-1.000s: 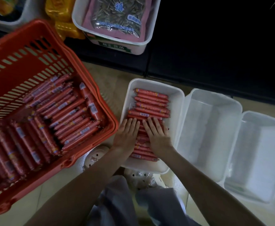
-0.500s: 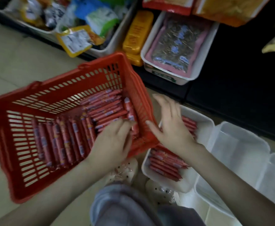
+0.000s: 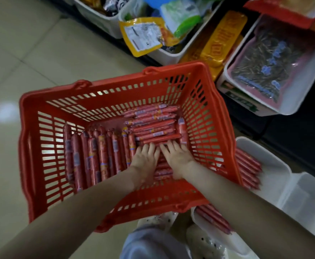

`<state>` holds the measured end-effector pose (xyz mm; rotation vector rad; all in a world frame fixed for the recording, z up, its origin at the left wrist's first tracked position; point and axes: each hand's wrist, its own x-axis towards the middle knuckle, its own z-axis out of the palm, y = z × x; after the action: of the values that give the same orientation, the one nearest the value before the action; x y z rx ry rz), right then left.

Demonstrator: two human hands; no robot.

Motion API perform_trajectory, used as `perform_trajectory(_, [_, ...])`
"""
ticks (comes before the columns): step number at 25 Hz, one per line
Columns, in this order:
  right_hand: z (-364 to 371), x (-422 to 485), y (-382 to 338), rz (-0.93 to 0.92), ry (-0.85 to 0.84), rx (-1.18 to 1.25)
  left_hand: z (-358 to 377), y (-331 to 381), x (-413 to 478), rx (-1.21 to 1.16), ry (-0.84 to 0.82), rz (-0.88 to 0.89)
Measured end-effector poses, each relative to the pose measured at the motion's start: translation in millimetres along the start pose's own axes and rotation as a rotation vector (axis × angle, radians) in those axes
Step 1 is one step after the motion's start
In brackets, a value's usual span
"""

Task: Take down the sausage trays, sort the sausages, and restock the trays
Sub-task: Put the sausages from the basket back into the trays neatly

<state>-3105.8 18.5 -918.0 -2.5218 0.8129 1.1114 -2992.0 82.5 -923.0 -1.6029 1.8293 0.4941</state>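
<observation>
A red plastic basket [image 3: 115, 86] sits on the floor, holding several red-wrapped sausages [image 3: 153, 128]: a stack lying crosswise at the right, a row lying lengthwise at the left [image 3: 96, 156]. My left hand [image 3: 143, 159] and my right hand [image 3: 177, 157] reach inside, side by side, palms down with fingers spread on the crosswise stack. Whether either grips a sausage cannot be seen. To the right, a white tray [image 3: 276, 165] holds a layer of sausages [image 3: 246, 169], partly hidden behind the basket and my right arm.
An empty white tray [image 3: 308, 199] stands right of the filled one. Low shelf bins at the back hold snack bags [image 3: 145, 36], yellow packs [image 3: 220, 40] and a seed bag in a white bin [image 3: 268, 62]. Beige tiled floor [image 3: 12, 71] spreads left. My knees and shoes are below.
Both hands left the sausages in the white tray, crossed to the left, and now rest on the stack inside the red basket. The view swung left with them.
</observation>
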Motion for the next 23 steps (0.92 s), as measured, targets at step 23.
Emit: perform_trajectory(23, [-13, 5, -10, -0.021, 0.113, -0.037, 15, -16, 1, -0.168, 0.241, 0.063])
